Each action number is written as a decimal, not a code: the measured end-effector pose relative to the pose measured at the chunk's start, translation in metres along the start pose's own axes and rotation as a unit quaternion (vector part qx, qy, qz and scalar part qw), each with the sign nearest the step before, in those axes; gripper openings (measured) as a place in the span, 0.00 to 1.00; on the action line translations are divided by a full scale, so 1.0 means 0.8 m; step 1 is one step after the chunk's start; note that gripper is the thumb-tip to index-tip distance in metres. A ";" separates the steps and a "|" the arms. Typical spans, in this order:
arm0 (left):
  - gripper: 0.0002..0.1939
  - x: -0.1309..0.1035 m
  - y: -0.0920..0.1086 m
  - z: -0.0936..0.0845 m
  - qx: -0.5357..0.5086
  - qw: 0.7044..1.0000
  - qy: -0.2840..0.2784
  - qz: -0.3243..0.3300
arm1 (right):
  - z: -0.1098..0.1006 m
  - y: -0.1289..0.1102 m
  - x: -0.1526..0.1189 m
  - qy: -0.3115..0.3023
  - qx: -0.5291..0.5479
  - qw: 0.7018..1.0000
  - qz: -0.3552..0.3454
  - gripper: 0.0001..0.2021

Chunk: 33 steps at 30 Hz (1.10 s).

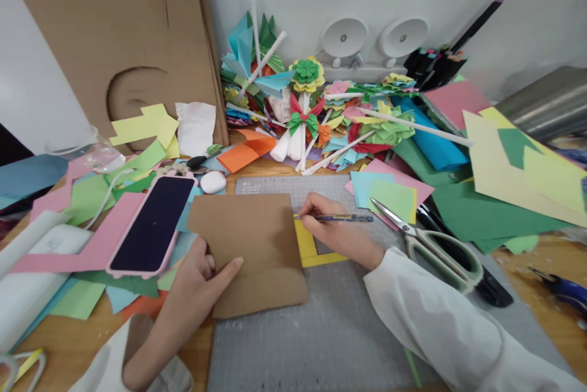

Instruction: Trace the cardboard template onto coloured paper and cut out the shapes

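A square of brown cardboard (257,239) lies on the grey cutting mat (275,349), held at its left edge by my left hand (204,282), thumb on top and fingers curled at the edge. A pen (342,218) is pinched in my right hand (334,227), its tip beside the cardboard's right edge. Yellow paper strips (307,245) show between the cardboard and my right hand, partly hidden by both. To the right of my right hand are open scissors (440,251), with small coloured paper squares (389,193) under their blades.
A phone (153,224) lies among coloured paper scraps on the left. Large cardboard sheets (123,31) lean on the wall. Paper flowers (307,74) crowd the back. Green paper (495,208), a black cutter (493,289) and blue-handled pliers (566,291) are at the right.
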<state>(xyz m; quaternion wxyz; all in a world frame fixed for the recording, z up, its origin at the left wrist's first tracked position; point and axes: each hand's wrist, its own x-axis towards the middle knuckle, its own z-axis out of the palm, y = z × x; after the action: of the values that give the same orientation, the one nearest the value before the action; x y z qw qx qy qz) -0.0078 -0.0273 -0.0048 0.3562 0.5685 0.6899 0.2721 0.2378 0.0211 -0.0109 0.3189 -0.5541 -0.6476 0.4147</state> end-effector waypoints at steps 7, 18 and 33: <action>0.21 0.000 0.001 -0.002 0.036 0.999 0.002 0.011 | 0.001 0.006 0.000 -0.031 0.018 0.999 -0.021 0.02; 0.21 -0.001 0.002 0.001 0.030 0.999 0.006 0.018 | -0.010 -0.004 -0.005 -0.167 0.026 0.984 -0.065 0.05; 0.20 -0.006 -0.001 -0.005 -0.177 0.984 -0.023 -0.023 | -0.023 -0.004 -0.011 -0.122 0.075 0.989 -0.041 0.05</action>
<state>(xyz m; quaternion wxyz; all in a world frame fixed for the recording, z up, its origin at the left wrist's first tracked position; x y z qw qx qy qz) -0.0111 -0.0319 -0.0021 0.4730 0.4867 0.6352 0.3685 0.2543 0.0155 0.0010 0.2952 -0.4469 -0.6711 0.5126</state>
